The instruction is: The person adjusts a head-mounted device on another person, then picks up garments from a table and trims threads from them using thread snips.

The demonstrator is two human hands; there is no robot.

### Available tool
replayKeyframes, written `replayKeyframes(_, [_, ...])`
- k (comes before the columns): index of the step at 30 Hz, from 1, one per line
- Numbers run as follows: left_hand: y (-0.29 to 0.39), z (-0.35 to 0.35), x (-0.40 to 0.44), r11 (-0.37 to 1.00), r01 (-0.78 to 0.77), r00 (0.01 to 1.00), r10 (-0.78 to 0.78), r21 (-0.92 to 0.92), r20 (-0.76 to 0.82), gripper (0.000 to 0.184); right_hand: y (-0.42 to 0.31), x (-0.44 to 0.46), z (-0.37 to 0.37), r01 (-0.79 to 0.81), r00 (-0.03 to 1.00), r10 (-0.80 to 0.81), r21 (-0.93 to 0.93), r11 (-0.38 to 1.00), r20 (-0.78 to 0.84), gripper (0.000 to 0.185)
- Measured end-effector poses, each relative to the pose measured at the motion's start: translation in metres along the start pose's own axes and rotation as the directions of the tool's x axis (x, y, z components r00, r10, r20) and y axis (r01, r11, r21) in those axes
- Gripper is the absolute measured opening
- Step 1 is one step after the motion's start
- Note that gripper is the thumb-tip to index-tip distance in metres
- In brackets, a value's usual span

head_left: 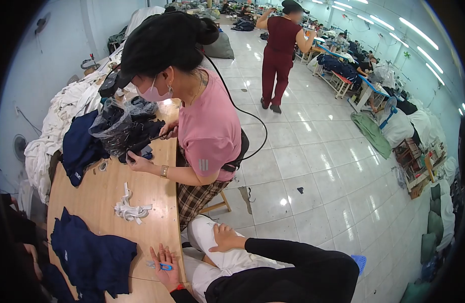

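My left hand [165,268] rests palm up at the table's near edge, fingers stretched out. A pair of thread snips [165,266] with a blue handle lies across its palm. Left of that hand is a navy blue garment [93,255], spread on the wooden table [159,202]. My right hand [226,238] lies on my white-trousered leg, fingers apart, holding nothing. Further up the table sits a small pile of white strips [131,206].
A co-worker [209,121] in a pink shirt handles dark pieces beside a clear plastic bag [114,126]. White cloth [66,121] is heaped along the wall. Another person [283,50] stands in the tiled aisle. Sewing tables [338,70] line the right.
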State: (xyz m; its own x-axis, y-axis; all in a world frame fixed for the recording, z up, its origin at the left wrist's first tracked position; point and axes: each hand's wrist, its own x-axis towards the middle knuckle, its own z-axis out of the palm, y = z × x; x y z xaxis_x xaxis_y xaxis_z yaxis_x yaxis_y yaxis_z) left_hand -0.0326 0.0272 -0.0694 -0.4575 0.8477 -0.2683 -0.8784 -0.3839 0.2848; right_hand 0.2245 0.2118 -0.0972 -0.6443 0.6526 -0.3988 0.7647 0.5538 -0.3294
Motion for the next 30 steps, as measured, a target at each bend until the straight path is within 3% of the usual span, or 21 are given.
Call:
replayKeyframes(7, [0.004,0.005,-0.002,0.999,0.030,0.999,-0.028,0.036,-0.045,0.050,0.004,0.002,0.009,0.003,0.999,-0.002,0.027,1.000,-0.053,0.125])
replayKeyframes(17, [0.006,-0.006,0.001,0.999,0.046,0.999,-0.046,0.030,0.007,0.048,0.004,0.002,0.013,0.005,0.998,-0.005,0.000,1.000,-0.068,0.122])
replayKeyframes(30, [0.001,-0.004,0.001,0.999,0.011,1.000,-0.012,0.049,0.002,0.050,0.003,0.003,0.002,-0.006,1.000,0.005,0.035,0.999,0.029,0.124])
